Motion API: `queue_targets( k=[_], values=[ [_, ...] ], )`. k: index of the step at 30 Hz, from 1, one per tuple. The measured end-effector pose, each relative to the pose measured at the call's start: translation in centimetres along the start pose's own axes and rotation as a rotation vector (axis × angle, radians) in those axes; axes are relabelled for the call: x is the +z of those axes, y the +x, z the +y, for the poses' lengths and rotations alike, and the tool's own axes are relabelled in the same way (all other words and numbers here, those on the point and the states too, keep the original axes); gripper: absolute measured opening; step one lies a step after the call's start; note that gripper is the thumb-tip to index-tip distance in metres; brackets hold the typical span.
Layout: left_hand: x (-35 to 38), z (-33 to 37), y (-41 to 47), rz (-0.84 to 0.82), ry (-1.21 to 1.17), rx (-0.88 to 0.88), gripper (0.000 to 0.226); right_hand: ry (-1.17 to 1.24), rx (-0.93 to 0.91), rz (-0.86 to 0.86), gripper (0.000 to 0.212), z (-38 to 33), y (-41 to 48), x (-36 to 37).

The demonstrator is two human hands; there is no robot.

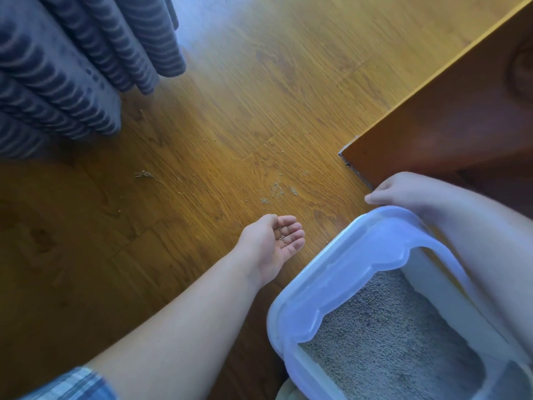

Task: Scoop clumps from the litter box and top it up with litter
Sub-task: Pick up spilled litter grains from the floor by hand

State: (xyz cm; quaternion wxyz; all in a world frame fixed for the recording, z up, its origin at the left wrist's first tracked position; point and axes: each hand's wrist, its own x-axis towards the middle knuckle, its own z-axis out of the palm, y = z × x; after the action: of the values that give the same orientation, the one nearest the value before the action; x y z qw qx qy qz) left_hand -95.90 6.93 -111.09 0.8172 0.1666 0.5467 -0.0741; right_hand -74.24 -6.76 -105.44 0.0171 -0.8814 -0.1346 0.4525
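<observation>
A white litter box (343,272) with a wide rim stands on the wooden floor at lower right, filled with grey litter (392,327). My left hand (274,241) hovers palm-up just left of the box, fingers loosely cupped around a few litter grains. My right hand (403,192) reaches over the box's far rim, fingers curled downward near the floor by the furniture corner; what it touches is hidden. Spilled litter grains (277,193) lie scattered on the floor beyond my left hand.
A brown wooden cabinet (450,119) stands at the right, its corner close to the box. Grey patterned curtains (72,64) hang to the floor at upper left. Wooden floor (230,111) stretches between them.
</observation>
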Motion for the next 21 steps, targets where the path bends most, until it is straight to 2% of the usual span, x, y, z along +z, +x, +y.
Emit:
queue_targets(
  k=[2, 6, 9, 12, 15, 18, 21],
  values=[
    [0.0, 0.0, 0.1, -0.017, -0.007, 0.007, 0.034, 0.027, -0.079, 0.03, 0.037, -0.8, 0.2, 0.1],
    [-0.5, 0.5, 0.1, -0.026, -0.035, 0.04, 0.035, 0.044, -0.281, 0.095, 0.027, -5.4, -0.5, 0.9],
    [-0.8, 1.0, -0.3, -0.036, -0.04, 0.036, 0.036, 0.019, -0.439, 0.038, 0.022, -9.6, -2.2, 3.4],
    [-1.1, 1.7, -1.0, -0.068, -0.097, 0.05, 0.033, -0.145, -0.553, -0.019, 0.019, -11.8, -2.7, 7.1],
    [-2.1, 2.4, -1.0, -0.057, -0.121, 0.071, 0.031, -0.16, -0.568, -0.043, 0.013, -12.3, -2.4, 8.3],
    [-3.3, 2.7, -1.0, -0.027, -0.095, 0.079, 0.033, -0.077, -0.505, 0.006, 0.021, -12.1, -1.4, 8.2],
    [-4.6, 2.8, -1.0, 0.055, -0.084, 0.091, 0.032, -0.194, -0.415, 0.074, 0.018, -12.0, 0.4, 8.8]
  ],
)
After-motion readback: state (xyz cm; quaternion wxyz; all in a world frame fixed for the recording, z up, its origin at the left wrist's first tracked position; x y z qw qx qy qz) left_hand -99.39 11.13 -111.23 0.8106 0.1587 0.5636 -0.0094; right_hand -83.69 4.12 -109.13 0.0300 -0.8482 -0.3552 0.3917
